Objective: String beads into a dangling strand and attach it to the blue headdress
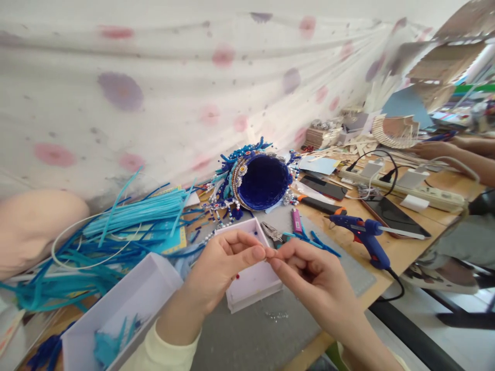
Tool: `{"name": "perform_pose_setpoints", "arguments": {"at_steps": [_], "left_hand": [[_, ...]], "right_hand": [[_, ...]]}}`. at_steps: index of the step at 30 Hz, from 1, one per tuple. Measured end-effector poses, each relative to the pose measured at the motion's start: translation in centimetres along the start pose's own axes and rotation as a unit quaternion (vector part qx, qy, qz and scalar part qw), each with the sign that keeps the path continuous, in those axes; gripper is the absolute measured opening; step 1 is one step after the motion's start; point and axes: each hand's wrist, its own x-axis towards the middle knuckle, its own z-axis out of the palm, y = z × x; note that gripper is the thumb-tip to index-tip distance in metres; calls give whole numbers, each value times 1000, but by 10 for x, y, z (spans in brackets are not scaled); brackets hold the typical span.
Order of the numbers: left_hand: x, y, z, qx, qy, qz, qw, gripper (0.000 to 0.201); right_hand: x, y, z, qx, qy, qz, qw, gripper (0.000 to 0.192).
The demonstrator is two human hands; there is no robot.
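Note:
My left hand (224,263) and my right hand (309,273) meet fingertip to fingertip above a small white box (253,281) with tiny beads in it. The thumbs and forefingers pinch together at one spot; whatever is between them is too small to see. Behind the box stands a dark blue beaded headpiece (263,180) lying on its side, its hollow facing me. Small pliers (273,233) lie just beyond my fingertips on the grey mat (251,330).
A larger white box (124,309) with blue scraps sits at the left, beside piles of blue strips (131,216). A blue glue gun (365,234), phones, a tablet (390,214) and a power strip (421,190) lie to the right. Another person's arms (460,152) reach in at far right.

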Motion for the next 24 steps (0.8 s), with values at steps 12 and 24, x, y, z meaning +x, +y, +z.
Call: {"name": "perform_pose_setpoints", "arguments": {"at_steps": [12, 24], "left_hand": [[-12, 17, 3, 345, 31, 38, 937, 12], [-11, 13, 10, 399, 47, 116, 908, 18]], "right_hand": [[-5, 6, -5, 22, -81, 33, 996, 30], [6, 23, 9, 307, -128, 99, 938, 36]]}}
